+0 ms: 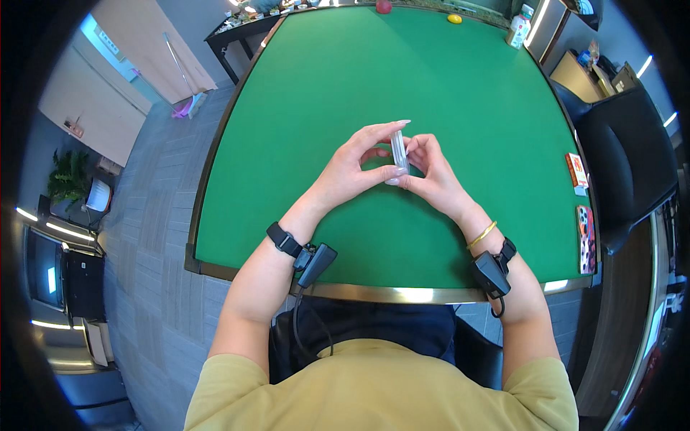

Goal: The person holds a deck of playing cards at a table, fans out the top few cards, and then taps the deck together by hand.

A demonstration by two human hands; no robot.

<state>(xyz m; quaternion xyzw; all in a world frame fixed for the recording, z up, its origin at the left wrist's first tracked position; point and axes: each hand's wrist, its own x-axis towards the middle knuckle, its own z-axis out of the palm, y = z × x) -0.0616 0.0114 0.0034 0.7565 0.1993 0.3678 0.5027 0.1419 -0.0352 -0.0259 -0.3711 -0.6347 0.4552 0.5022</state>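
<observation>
A deck of playing cards (pixel 399 150) stands nearly on edge above the table's green felt, its thin side facing up to me. My left hand (pixel 358 156) grips it by its two ends, with the index finger at the far end and the thumb at the near end. Against the deck's right side rests my right hand (pixel 431 164), with curled fingers on the cards and the thumb at the near corner. The faces of the cards cannot be seen.
On the green-felt table (pixel 302 108), a card box (pixel 577 171) and a patterned phone (pixel 585 240) lie along the right edge. Farther off are a bottle (pixel 519 27), a yellow object (pixel 454 19) and a red ball (pixel 384 6). A black chair (pixel 628 156) stands at the right.
</observation>
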